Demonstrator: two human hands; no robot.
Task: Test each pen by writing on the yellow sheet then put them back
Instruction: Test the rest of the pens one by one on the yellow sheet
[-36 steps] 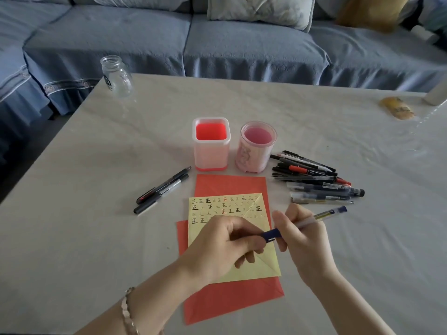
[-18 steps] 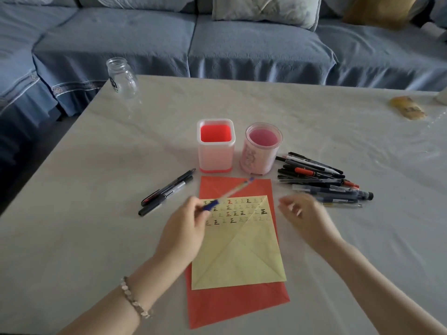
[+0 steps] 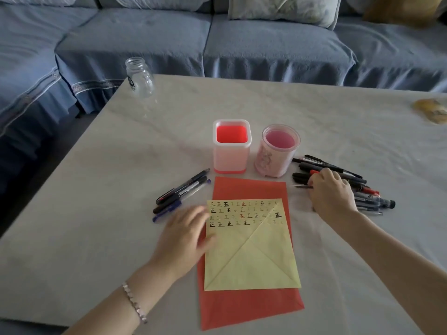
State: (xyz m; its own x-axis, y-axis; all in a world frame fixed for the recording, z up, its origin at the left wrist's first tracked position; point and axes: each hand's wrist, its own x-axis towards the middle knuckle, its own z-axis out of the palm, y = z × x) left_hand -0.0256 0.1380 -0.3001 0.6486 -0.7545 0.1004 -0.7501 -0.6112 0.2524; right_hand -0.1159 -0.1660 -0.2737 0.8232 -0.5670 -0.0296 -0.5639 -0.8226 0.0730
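The yellow sheet [image 3: 251,247], with rows of written marks along its top, lies on a red sheet [image 3: 249,308]. Three pens [image 3: 181,194] lie left of it, the nearest one blue-capped. My left hand [image 3: 186,233] is open and empty, hovering blurred at the yellow sheet's left edge, just below those pens. A pile of several pens [image 3: 358,189] lies to the right. My right hand [image 3: 331,192] rests on that pile with bent fingers over the pens; whether it grips one is hidden.
Two pink holders stand behind the sheets: a square one [image 3: 231,146] and a round one [image 3: 278,151]. A glass jar [image 3: 140,77] stands at the table's far left corner, a yellow packet [image 3: 433,112] at the far right. A blue sofa [image 3: 266,42] lies beyond.
My left hand carried the blue-capped pen left, laid it beside the two pens there and let go. My right hand moved right and onto the pen pile.
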